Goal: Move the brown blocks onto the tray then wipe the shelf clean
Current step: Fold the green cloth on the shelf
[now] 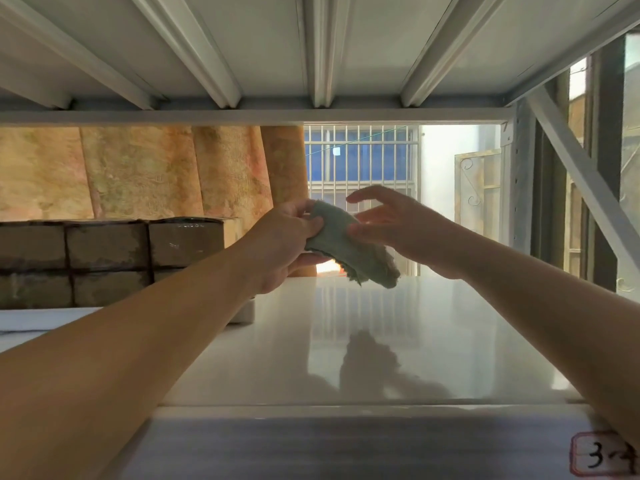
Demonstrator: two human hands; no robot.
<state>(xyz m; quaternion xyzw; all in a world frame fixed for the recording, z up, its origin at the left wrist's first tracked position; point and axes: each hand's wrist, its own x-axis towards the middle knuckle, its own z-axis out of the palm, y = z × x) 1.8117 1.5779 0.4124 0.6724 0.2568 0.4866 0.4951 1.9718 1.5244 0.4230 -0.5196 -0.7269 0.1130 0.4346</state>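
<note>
Several brown blocks are stacked in two layers on a white tray at the left of the glossy white shelf. My left hand pinches the upper end of a grey-green cloth, held in the air above the shelf's middle. My right hand has its fingers spread and loosely bent, its thumb and fingertips touching the cloth's right side. The cloth's frayed lower end hangs just above the shelf surface.
The underside of the upper shelf is close overhead. A diagonal brace and upright post bound the right side. A label reading "3-" sits on the shelf's front edge. Behind are a patterned curtain and a barred window.
</note>
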